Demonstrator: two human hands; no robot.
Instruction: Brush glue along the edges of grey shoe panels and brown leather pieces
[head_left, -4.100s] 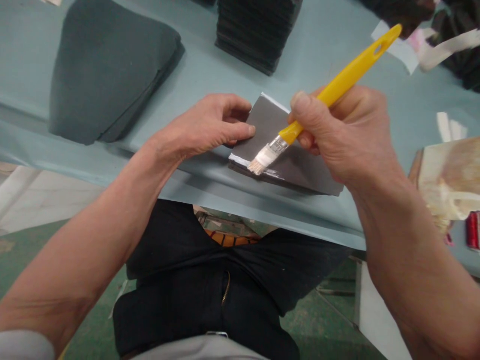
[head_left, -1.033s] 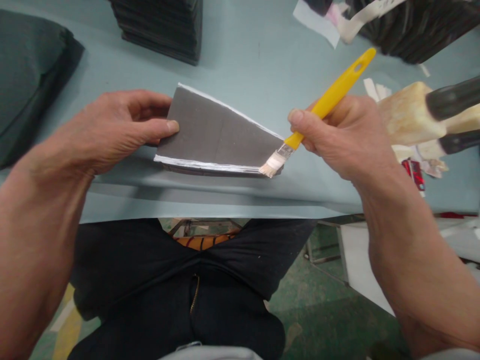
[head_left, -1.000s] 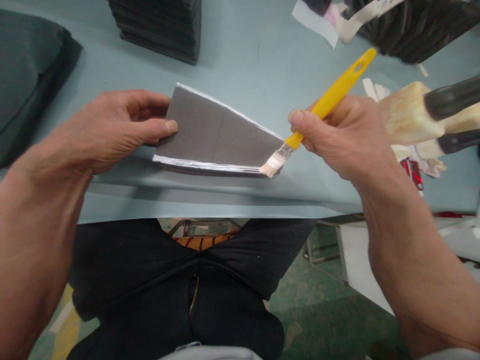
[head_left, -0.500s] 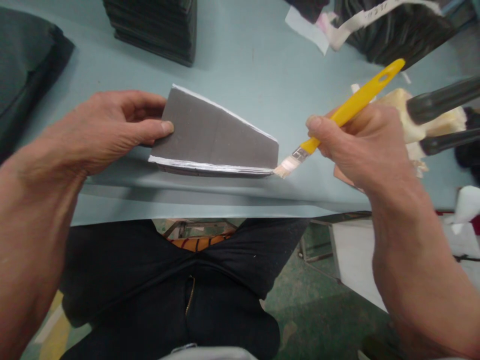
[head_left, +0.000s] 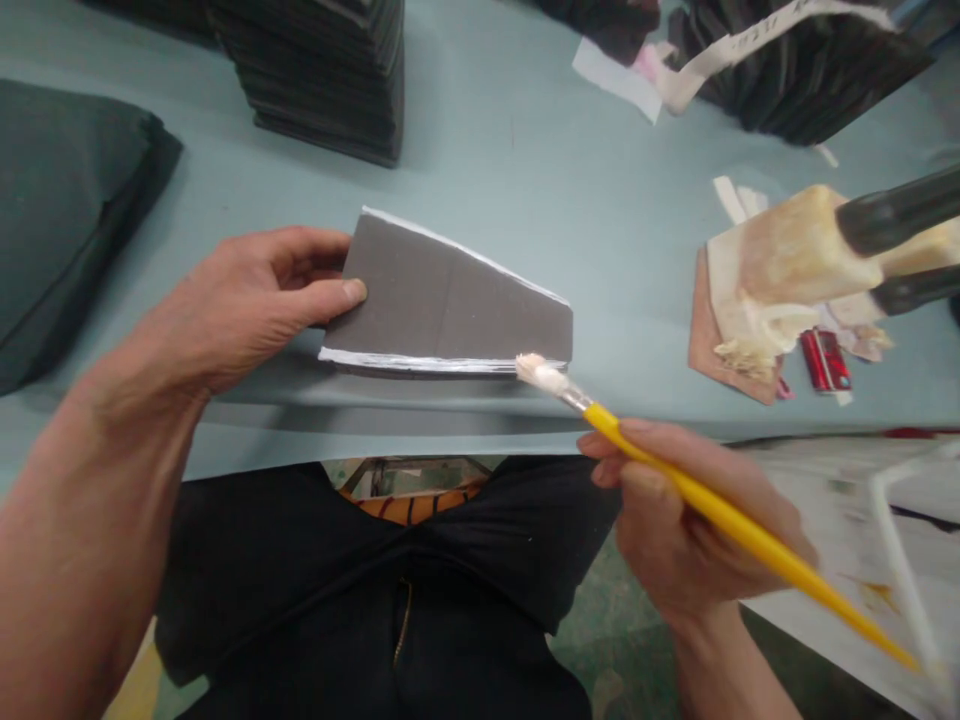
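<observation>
A tapered dark grey stack of sheets has white coating along its long upper and lower edges. My left hand pinches its wide left end, thumb on top and fingers behind. My right hand is closed round the yellow handle of a paintbrush. The brush's whitish bristles touch or hover just over the lower edge near the narrow right end; actual contact is hard to tell.
Tall dark stack at the back; dark folded material at left. At right, a pale glue-crusted block with dark handles, beside a red object. Dark pieces with a white strip stand at back right.
My right hand has dropped lower, and the brush now points up and left, its bristles further left along the lower edge. The view has shifted, so the stack appears slightly lower and further right.
</observation>
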